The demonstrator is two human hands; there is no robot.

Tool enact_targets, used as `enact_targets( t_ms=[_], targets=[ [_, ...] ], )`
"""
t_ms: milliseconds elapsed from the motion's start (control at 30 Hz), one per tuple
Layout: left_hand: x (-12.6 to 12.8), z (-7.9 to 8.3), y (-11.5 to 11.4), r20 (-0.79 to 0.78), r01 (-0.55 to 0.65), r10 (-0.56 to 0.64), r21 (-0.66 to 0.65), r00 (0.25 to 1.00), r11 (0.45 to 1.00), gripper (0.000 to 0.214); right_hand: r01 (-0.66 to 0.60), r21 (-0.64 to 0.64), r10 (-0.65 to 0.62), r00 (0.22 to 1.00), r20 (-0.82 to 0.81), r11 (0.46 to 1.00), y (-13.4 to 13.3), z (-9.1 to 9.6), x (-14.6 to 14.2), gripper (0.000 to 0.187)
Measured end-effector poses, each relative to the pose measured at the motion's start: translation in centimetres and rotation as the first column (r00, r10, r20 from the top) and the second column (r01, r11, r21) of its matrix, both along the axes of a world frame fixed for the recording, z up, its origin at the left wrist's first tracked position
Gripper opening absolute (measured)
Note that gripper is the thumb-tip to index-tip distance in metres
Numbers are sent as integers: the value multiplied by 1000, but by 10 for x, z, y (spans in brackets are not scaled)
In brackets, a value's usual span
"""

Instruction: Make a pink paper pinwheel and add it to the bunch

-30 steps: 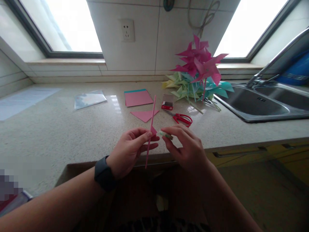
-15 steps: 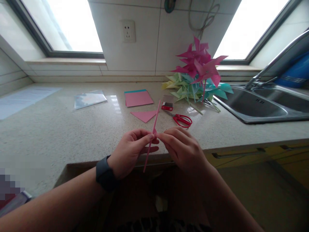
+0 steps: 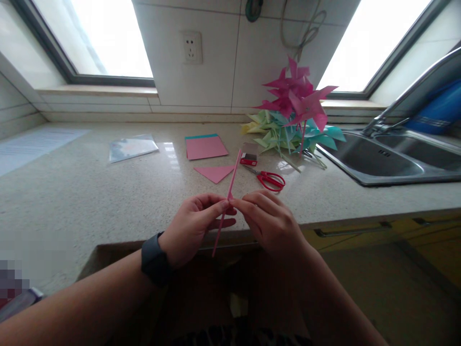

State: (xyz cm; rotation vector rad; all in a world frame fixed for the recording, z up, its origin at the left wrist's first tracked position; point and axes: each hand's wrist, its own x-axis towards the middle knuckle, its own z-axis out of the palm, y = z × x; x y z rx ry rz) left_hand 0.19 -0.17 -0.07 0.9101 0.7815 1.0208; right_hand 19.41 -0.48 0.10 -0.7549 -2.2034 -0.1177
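My left hand (image 3: 192, 221) pinches a thin pink rolled paper stick (image 3: 234, 175) between thumb and forefinger, its other fingers stretched behind. The stick slants up and away over the counter's front edge. A small pink paper flap (image 3: 231, 196) juts from its middle. There the fingertips of my right hand (image 3: 275, 221) close together against the stick, partly hiding the flap. Just beyond the hands, a pink paper triangle (image 3: 215, 174) lies on the counter. Red-handled scissors (image 3: 271, 181) lie open-handled to the right, beside a small red and dark box (image 3: 248, 158).
Behind the triangle sits a stack of pink and blue paper squares (image 3: 207, 147). Pink, yellow, green and blue paper pinwheels (image 3: 297, 98) are heaped near the steel sink (image 3: 378, 158). A clear packet (image 3: 133, 148) and a printed sheet (image 3: 32, 144) lie on the left.
Both hands stay at the stick. My right fingertips have shifted slightly left, closer against it, and less of the flap shows. The whole view has moved a little.
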Motion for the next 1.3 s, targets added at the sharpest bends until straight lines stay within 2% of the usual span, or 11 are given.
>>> enact_targets(
  t_ms=[467, 667, 800, 1000, 1133, 1300],
  targets=[
    [-1, 1, 2, -23, 39, -38, 21, 999, 999, 19, 21, 14, -21, 1000, 20, 1000, -4, 6, 1, 23],
    [-3, 2, 2, -80, 54, -51, 32, 996, 998, 20, -3, -71, -1, 998, -56, 997, -4, 2, 0, 20],
    [-3, 1, 1, -47, 56, -55, 18, 997, 998, 19, 80, -126, -93, 991, -98, 989, -7, -2, -1, 14],
    [-3, 1, 1, -59, 89, -87, 34, 995, 995, 20, 147, -248, -177, 979, -102, 958, -12, 4, -6, 21],
    [-2, 2, 0, -75, 79, -76, 36, 994, 996, 21, 227, -271, -262, 960, -100, 935, -10, 5, -13, 15],
    [-2, 3, -1, -92, 59, -56, 37, 994, 998, 20, 229, -313, -292, 941, -172, 922, -10, 3, -17, 10]
  ],
)
